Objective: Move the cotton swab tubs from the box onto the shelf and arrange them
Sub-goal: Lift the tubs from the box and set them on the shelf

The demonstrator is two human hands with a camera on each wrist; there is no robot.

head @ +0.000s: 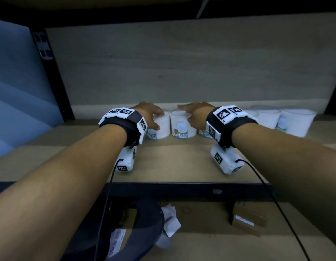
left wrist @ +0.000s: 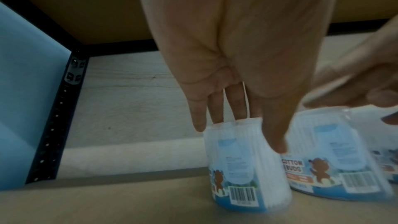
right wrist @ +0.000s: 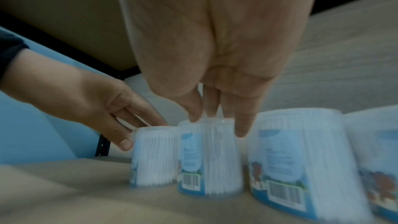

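While both arms reach in over the front edge, we see the shelf (head: 182,159) as the largest thing here, a tan board with a pale wood-grain back panel (head: 182,59) and a black perforated upright (left wrist: 53,120) at its left corner. Below the shelf edge lies a lower surface with a small cardboard box (head: 248,219) and some crumpled white paper (head: 171,219).

Along the back of the shelf we find a row of cotton swab tubs, all upright and close together. The leftmost tub (left wrist: 243,168) stands under our left hand (head: 150,115), whose straight fingers come down over its lid while the thumb lies on its front wall; we count this as a light touch, not a clasp. Just beside it stands the second tub (right wrist: 208,157), and our right hand (head: 197,113) rests its extended fingertips on that lid, fingers spread only narrowly. A third tub (right wrist: 301,163) stands just to the right, partly hidden behind the right wrist in the head view. Further right stand two more tubs (head: 293,121), blurred, apart from both hands.

Each tub carries a blue label with a brown bear and a barcode.
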